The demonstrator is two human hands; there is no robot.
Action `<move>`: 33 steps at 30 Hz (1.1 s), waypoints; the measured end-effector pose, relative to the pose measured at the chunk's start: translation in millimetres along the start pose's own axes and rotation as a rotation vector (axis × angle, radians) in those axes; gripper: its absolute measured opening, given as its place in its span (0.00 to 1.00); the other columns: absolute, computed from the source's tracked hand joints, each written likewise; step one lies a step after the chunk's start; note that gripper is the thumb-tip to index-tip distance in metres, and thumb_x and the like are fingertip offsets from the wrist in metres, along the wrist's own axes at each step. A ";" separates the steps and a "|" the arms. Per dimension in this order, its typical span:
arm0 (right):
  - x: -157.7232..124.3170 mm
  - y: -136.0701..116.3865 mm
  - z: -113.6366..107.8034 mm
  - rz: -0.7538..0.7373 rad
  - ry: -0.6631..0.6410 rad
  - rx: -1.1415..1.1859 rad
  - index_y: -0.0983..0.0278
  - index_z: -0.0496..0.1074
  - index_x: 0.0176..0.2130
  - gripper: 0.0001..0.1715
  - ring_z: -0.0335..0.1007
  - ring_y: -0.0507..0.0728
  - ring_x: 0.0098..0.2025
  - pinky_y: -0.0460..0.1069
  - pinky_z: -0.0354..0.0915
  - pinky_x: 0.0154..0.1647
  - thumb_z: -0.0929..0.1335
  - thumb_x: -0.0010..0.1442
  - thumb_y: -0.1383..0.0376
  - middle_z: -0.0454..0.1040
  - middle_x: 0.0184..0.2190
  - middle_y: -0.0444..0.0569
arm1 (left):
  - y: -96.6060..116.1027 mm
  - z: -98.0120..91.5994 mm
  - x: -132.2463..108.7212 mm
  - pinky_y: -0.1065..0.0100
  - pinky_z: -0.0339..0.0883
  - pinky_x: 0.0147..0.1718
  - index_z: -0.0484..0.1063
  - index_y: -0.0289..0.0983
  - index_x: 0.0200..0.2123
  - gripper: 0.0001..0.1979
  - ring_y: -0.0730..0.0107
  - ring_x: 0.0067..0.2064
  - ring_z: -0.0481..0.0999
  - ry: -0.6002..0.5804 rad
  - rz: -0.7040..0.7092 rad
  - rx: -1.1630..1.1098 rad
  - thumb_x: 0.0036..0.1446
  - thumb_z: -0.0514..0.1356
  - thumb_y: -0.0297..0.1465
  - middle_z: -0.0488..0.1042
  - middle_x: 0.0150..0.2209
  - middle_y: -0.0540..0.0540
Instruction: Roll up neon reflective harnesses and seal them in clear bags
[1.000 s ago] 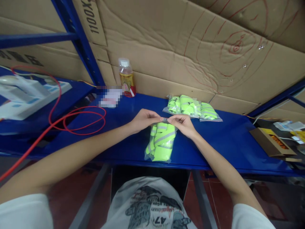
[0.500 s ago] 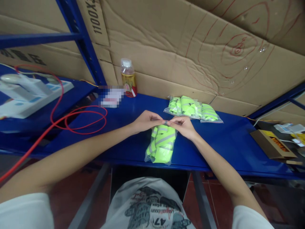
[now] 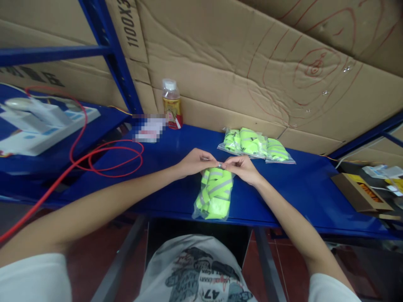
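A clear plastic bag [image 3: 215,195] with folded neon-yellow straps and grey stripes inside hangs or rests at the front part of the blue table [image 3: 176,193]. My left hand [image 3: 198,161] pinches the bag's top edge from the left. From the right, my right hand [image 3: 242,167] pinches the same edge, its fingertips close to those of my left hand. Behind them, against the cardboard, lie more bagged neon straps [image 3: 250,141], with another such bag [image 3: 277,150] at their right.
At the back stands a bottle [image 3: 172,107] beside a blurred paper [image 3: 149,129]. A red cable [image 3: 116,172] loops at the left, near a white power strip [image 3: 47,134]. An open cardboard box [image 3: 360,192] sits at the right.
The bag's body sits slightly lower in the view, and its neon straps show more plainly. Both hands keep their pinch on the top edge.
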State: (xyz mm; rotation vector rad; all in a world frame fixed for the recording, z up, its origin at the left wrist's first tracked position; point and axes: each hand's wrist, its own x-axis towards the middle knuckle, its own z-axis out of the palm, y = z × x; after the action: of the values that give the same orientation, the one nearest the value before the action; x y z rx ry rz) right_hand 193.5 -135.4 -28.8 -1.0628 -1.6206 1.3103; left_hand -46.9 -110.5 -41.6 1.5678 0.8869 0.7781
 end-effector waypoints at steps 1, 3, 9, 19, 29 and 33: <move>0.0 0.5 0.0 -0.010 -0.005 -0.009 0.63 0.88 0.32 0.22 0.77 0.54 0.32 0.49 0.71 0.35 0.86 0.46 0.50 0.85 0.31 0.50 | -1.4 0.2 0.6 0.71 0.71 0.30 0.88 0.33 0.39 0.19 0.64 0.34 0.84 -0.017 -0.026 0.000 0.55 0.75 0.44 0.87 0.34 0.41; 0.0 1.8 0.9 -0.036 0.000 -0.039 0.64 0.87 0.32 0.23 0.77 0.55 0.32 0.49 0.71 0.35 0.86 0.46 0.49 0.85 0.32 0.51 | -3.7 -0.2 2.0 0.71 0.72 0.31 0.88 0.33 0.40 0.19 0.64 0.35 0.84 -0.055 -0.030 -0.004 0.55 0.75 0.44 0.87 0.35 0.41; 0.4 0.4 5.5 -0.001 0.061 -0.018 0.64 0.88 0.34 0.25 0.78 0.55 0.32 0.49 0.73 0.33 0.85 0.48 0.46 0.86 0.33 0.52 | 2.2 -5.9 3.0 0.69 0.75 0.39 0.88 0.33 0.37 0.16 0.65 0.38 0.84 -0.024 0.137 0.000 0.55 0.76 0.41 0.88 0.37 0.41; -2.5 -11.0 6.5 0.054 0.118 0.125 0.64 0.86 0.30 0.26 0.75 0.53 0.25 0.48 0.75 0.26 0.86 0.43 0.46 0.82 0.26 0.48 | 10.0 -7.0 1.7 0.70 0.73 0.35 0.88 0.35 0.35 0.18 0.65 0.35 0.83 0.082 0.046 -0.104 0.50 0.78 0.45 0.87 0.35 0.42; -1.3 -5.3 5.9 -0.064 0.114 -0.016 0.64 0.86 0.32 0.28 0.75 0.55 0.26 0.50 0.74 0.29 0.85 0.47 0.43 0.83 0.26 0.49 | 7.3 -8.6 4.3 0.72 0.70 0.33 0.88 0.37 0.31 0.17 0.68 0.35 0.81 0.052 0.063 -0.018 0.50 0.77 0.45 0.86 0.33 0.43; -1.7 -5.5 5.4 -0.107 0.114 -0.064 0.64 0.86 0.31 0.26 0.74 0.54 0.27 0.49 0.72 0.29 0.83 0.50 0.44 0.83 0.27 0.49 | 6.7 -8.9 4.0 0.73 0.70 0.32 0.86 0.36 0.30 0.17 0.71 0.33 0.80 0.008 0.141 -0.043 0.51 0.78 0.44 0.85 0.31 0.45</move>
State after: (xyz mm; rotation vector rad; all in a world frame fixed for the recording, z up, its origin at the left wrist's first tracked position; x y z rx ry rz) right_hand 188.3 -139.4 -24.4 -1.0543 -1.6202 1.1146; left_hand -51.6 -103.3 -33.4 1.6027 0.7665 0.8982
